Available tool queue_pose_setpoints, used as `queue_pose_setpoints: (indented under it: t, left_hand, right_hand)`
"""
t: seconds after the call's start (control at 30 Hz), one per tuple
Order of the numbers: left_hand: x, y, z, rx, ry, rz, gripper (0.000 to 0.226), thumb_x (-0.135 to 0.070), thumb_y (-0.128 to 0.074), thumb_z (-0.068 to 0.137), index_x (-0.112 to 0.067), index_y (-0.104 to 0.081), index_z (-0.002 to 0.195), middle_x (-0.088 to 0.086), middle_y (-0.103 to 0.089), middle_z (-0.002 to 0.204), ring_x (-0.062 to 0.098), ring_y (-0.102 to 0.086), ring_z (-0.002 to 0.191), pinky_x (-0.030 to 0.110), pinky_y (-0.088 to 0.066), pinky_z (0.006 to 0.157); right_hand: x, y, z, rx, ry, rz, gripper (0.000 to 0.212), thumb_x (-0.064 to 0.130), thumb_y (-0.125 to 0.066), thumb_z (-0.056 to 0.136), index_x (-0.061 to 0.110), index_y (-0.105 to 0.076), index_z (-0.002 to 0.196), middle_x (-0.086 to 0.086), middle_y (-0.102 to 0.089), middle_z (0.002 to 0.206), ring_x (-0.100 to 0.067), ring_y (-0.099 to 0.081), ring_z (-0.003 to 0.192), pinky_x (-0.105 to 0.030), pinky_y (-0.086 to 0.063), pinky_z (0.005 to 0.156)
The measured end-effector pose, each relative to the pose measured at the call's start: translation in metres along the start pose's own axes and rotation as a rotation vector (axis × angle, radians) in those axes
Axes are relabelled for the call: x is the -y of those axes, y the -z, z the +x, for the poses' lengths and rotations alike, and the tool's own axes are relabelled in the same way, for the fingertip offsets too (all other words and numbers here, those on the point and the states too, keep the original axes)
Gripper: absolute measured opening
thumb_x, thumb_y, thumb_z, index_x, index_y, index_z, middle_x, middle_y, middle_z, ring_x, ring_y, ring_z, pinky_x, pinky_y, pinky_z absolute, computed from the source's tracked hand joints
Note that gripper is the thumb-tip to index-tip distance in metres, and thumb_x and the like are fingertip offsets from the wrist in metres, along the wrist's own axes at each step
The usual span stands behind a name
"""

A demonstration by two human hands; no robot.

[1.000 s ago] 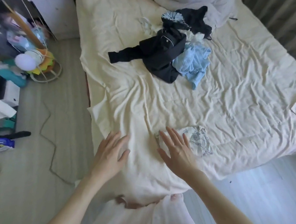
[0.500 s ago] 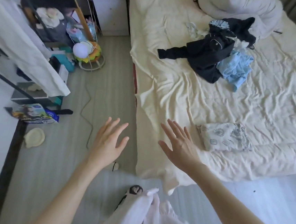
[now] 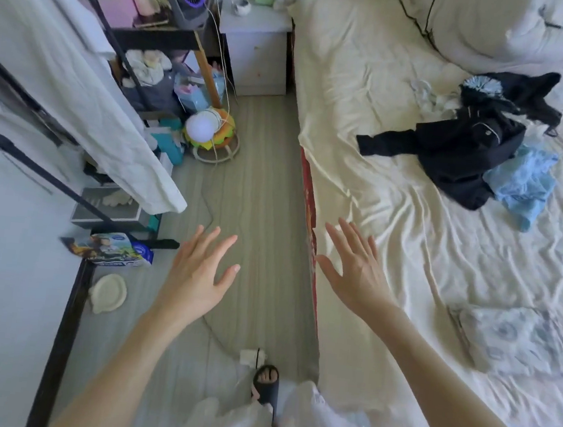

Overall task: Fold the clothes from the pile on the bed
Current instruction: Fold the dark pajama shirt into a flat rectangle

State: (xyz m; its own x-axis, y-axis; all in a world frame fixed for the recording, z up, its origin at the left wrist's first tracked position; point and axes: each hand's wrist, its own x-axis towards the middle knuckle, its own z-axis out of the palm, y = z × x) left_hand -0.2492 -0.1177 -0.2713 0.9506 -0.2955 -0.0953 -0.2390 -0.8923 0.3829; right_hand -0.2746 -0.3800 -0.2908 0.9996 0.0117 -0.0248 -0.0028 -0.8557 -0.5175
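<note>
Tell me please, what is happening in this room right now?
A person is folding clothes on a bed. At this moment both hands are empty: the left hand hangs over the floor and the right hand over the bed's edge, fingers spread. One patterned piece lies folded near the person. A pile with a black garment and a light blue one is not yet folded.

Creased cream cloth bed sheet (image 3: 394, 207) with soft sheen, matt dark cloth jacket (image 3: 457, 154), wood-grain floor (image 3: 258, 194)
</note>
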Motion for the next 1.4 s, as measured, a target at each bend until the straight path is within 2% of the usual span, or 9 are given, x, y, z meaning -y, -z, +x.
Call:
queue_pose_setpoints:
  t: [0.17, 0.37, 0.57, 0.8, 0.97, 1.07, 1.23, 1.4]
  left_hand:
    - [0.011, 0.006, 0.062, -0.016, 0.008, -0.046, 0.052, -0.036, -0.051, 0.094, -0.022, -0.039, 0.142, 0.006, -0.031, 0.152, 0.026, -0.013, 0.145, 0.041, -0.017, 0.116]
    - [0.017, -0.023, 0.125, 0.156, 0.037, -0.073, 0.055, -0.042, -0.043, 0.096, -0.029, -0.027, 0.147, 0.0, -0.019, 0.157, 0.021, -0.001, 0.147, 0.039, -0.01, 0.118]
    - [0.026, 0.011, 0.272, 0.112, 0.13, -0.057, 0.059, -0.04, -0.042, 0.097, -0.028, -0.019, 0.149, 0.004, -0.014, 0.158, 0.024, -0.003, 0.146, 0.039, -0.011, 0.117]
    - [-0.018, 0.039, 0.421, 0.05, 0.004, -0.073, 0.056, -0.037, -0.044, 0.097, -0.025, -0.025, 0.148, 0.003, -0.018, 0.157, 0.022, -0.004, 0.147, 0.045, -0.014, 0.117]
    - [-0.02, 0.023, 0.472, 0.208, -0.035, -0.039, 0.058, -0.04, -0.041, 0.097, -0.029, -0.019, 0.149, 0.001, -0.011, 0.158, 0.021, 0.001, 0.147, 0.039, -0.009, 0.118]
    - [-0.007, 0.024, 0.52, 0.241, -0.064, -0.041, 0.058, -0.04, -0.041, 0.097, -0.029, -0.018, 0.15, 0.001, -0.009, 0.159, 0.021, 0.003, 0.147, 0.038, -0.007, 0.118]
    - [0.015, 0.026, 0.632, 0.312, -0.185, -0.007, 0.058, -0.04, -0.042, 0.097, -0.029, -0.019, 0.149, 0.001, -0.01, 0.159, 0.021, 0.002, 0.147, 0.038, -0.007, 0.117]
    - [0.029, 0.025, 0.721, 0.425, -0.348, 0.127, 0.059, -0.042, -0.043, 0.096, -0.027, -0.022, 0.149, 0.003, -0.014, 0.158, 0.023, -0.003, 0.147, 0.038, -0.012, 0.117]
  right_hand:
    - [-0.001, 0.002, 0.054, -0.052, -0.011, -0.003, 0.058, 0.041, -0.044, 0.097, 0.024, -0.026, 0.149, -0.003, -0.019, 0.157, -0.018, -0.008, 0.147, -0.041, -0.001, 0.12]
    - [-0.042, -0.006, 0.137, 0.027, -0.102, -0.059, 0.06, 0.044, -0.043, 0.096, 0.026, -0.022, 0.15, -0.001, -0.014, 0.159, -0.017, -0.005, 0.147, -0.038, 0.004, 0.117]
    - [-0.074, 0.019, 0.261, -0.021, -0.133, -0.021, 0.06, 0.042, -0.046, 0.096, 0.024, -0.024, 0.149, -0.004, -0.017, 0.158, -0.02, -0.006, 0.147, -0.042, 0.001, 0.117]
    - [-0.112, 0.064, 0.373, -0.051, -0.147, -0.073, 0.061, 0.041, -0.049, 0.095, 0.022, -0.027, 0.149, -0.007, -0.021, 0.157, -0.024, -0.01, 0.147, -0.045, 0.0, 0.117]
    - [-0.126, 0.062, 0.419, -0.033, -0.206, -0.07, 0.061, 0.043, -0.05, 0.094, 0.022, -0.029, 0.148, -0.006, -0.022, 0.156, -0.023, -0.012, 0.146, -0.047, -0.001, 0.117]
    - [-0.135, 0.059, 0.447, -0.04, -0.262, -0.07, 0.061, 0.044, -0.048, 0.095, 0.025, -0.026, 0.149, -0.004, -0.019, 0.157, -0.022, -0.01, 0.147, -0.045, 0.0, 0.117]
    - [-0.153, 0.057, 0.508, -0.074, -0.435, -0.112, 0.061, 0.047, -0.043, 0.096, 0.025, -0.024, 0.149, -0.004, -0.016, 0.158, -0.021, -0.007, 0.147, -0.044, -0.002, 0.118]
    - [-0.157, 0.054, 0.546, -0.085, -0.65, -0.079, 0.058, 0.045, -0.041, 0.098, 0.024, -0.023, 0.149, -0.002, -0.015, 0.159, -0.02, -0.005, 0.147, -0.042, -0.003, 0.119]
